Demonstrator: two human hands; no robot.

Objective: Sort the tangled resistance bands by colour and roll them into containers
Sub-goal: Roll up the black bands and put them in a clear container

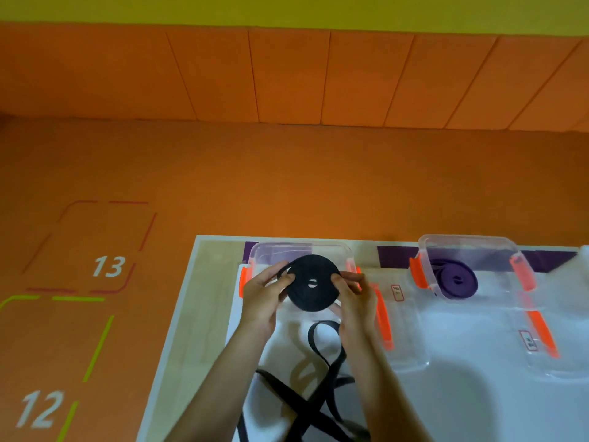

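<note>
While the left hand [266, 290] and right hand [352, 298] grip a rolled black band [314, 282], loose black band [318, 393] trails below them.

White numbers 13 [108, 267] and 12 [40, 409] mark the orange floor [287, 180].

Orange floor [287, 180], orange padded wall panels [287, 74] behind, yellow strip [287, 9] on top. Floor boxes numbered 13 [108, 267] (red dashes) and 12 [39, 409] (green). Light wood table [178, 330], white cover [462, 409], purple patches [395, 256], possibly tape.
</note>
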